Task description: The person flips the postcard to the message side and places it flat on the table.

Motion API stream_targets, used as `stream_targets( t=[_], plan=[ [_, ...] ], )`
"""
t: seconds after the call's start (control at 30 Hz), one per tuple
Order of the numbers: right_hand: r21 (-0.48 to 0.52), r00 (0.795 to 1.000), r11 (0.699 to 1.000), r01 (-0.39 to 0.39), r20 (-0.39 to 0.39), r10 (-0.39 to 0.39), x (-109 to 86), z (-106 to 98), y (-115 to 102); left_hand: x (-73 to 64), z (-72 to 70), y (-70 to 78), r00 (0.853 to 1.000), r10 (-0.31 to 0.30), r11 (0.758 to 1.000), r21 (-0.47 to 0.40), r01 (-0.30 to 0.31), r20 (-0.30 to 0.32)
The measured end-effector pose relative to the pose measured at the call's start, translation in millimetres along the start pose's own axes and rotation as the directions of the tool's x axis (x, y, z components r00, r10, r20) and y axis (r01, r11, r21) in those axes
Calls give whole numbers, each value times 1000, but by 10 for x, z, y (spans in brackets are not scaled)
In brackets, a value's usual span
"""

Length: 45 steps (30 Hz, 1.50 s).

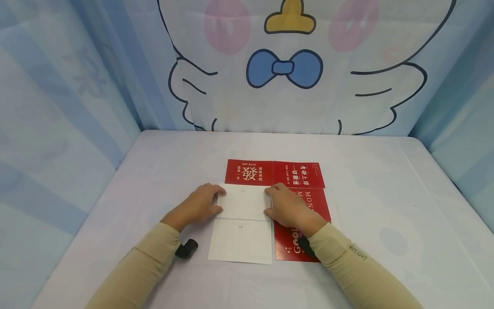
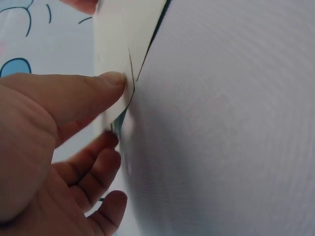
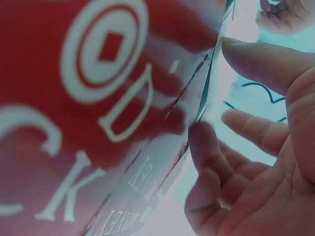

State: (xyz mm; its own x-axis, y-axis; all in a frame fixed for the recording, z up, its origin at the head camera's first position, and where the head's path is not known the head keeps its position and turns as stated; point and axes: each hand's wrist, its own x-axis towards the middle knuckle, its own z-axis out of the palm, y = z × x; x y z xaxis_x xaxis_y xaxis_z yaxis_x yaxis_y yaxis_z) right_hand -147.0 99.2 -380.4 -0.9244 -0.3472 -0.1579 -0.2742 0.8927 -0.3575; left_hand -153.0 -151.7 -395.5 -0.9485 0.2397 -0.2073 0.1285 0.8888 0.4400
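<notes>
A white card point(image 1: 244, 202) lies between my two hands, directly above a second white card point(image 1: 240, 241). My left hand point(image 1: 198, 204) holds its left edge; in the left wrist view the thumb point(image 2: 101, 91) presses on the card face, with the other fingers beside and beneath the edge. At the right edge, my right hand point(image 1: 287, 205) grips with thumb point(image 3: 261, 64) and fingertips spread along the side. This hand and wrist partly cover red printed cards point(image 1: 320, 204) on the right. The white card's upper edge meets a red card with a large character point(image 1: 248, 172).
Another red card point(image 1: 302, 175) with white lettering lies at the back right of the group. A lower red card point(image 1: 283, 246) is beside the second white card. The pale tabletop point(image 1: 170, 159) runs to a cartoon-printed curtain point(image 1: 285, 107) behind and blue curtains at both sides.
</notes>
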Motion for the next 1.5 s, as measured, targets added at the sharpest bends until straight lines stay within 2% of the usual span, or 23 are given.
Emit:
stream_targets(
  t=[0.2,0.37,0.77,0.93,1.07,1.17,1.27,1.37,1.5],
  plan=[
    [-60,999,998,33,-25,-35,9,0,-2,-9,-17,-3,999,40,997,70,-39,-9],
    [-75,999,997,31,-7,-32,13,8,2,-22,-30,-5,999,32,999,37,-32,-5],
    [-111,999,993,36,0,-36,6,-5,3,-28,-52,2,999,35,999,29,-36,13],
    [-100,999,994,42,12,-41,7,-18,3,-22,-58,9,999,30,999,33,-31,21],
    [-36,998,998,51,22,-50,19,-71,32,-6,-85,15,999,30,999,34,-31,38],
    [14,998,998,61,3,-61,52,-162,77,39,-154,27,999,39,999,17,-39,23],
    [8,997,998,68,-29,-68,126,-262,139,124,-250,35,999,52,999,6,-52,-16],
    [-24,997,998,62,-46,-64,242,-346,196,260,-320,29,998,56,998,9,-56,-38],
    [-42,998,999,33,-44,-35,415,-404,248,476,-342,16,999,22,1000,-3,-22,-29]
  ],
)
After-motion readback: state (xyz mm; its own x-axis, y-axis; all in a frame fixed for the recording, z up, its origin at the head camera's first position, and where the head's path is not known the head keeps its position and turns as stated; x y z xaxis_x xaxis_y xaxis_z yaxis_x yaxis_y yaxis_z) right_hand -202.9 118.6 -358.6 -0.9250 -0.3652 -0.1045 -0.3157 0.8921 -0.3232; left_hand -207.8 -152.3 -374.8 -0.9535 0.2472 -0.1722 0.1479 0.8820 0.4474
